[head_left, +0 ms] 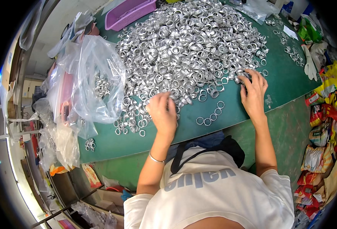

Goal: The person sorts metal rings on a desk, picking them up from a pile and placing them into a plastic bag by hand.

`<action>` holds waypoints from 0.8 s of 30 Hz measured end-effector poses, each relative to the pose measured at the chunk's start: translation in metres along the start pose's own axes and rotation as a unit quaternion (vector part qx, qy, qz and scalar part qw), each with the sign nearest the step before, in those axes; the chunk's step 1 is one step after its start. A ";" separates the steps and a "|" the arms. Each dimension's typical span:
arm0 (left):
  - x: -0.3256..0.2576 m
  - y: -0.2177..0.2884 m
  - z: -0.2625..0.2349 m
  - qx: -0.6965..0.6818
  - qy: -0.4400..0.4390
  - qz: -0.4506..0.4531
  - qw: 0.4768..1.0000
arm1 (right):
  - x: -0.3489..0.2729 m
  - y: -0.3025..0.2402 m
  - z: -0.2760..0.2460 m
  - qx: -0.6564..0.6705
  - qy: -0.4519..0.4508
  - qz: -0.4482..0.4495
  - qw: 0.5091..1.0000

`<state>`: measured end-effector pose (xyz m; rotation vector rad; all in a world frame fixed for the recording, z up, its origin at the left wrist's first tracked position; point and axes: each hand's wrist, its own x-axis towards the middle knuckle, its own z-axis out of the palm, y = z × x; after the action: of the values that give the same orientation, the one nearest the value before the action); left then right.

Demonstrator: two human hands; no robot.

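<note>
A large heap of silver metal rings (191, 42) covers the far middle of the green table. At the heap's near left edge is my left hand (162, 114), its fingers bent and blurred among the rings; whether they grip one is hidden. My right hand (254, 93) reaches to the heap's near right edge, fingers apart and curved, fingertips touching rings there. Between my hands, a short curved row of several rings (213, 116) lies on the bare green tabletop (187, 128), apart from the heap. Looser rings (142, 133) are scattered just left of my left hand.
Clear plastic bags (99, 76), one with rings inside, stand at the left. A small ring cluster (90, 144) lies near the front left edge. A purple basket (130, 14) sits at the far left, a white glove (309, 63) at the right edge. Colourful packages (315, 156) line the right side.
</note>
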<state>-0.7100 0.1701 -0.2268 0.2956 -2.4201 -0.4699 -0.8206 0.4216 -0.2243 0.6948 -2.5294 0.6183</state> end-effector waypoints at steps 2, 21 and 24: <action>-0.002 -0.014 -0.002 -0.008 0.010 -0.048 0.999 | -0.001 -0.010 -0.002 0.070 -0.002 0.003 0.998; -0.011 0.046 0.021 -0.059 -0.167 0.061 0.982 | 0.043 0.033 0.017 -0.030 0.030 0.054 0.998; -0.013 0.043 0.022 -0.069 -0.160 0.053 0.983 | 0.027 0.025 0.009 0.033 0.035 0.032 0.998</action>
<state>-0.7180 0.2187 -0.2326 0.0321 -2.6789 -0.6771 -0.8579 0.4265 -0.2246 0.6067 -2.4835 0.7389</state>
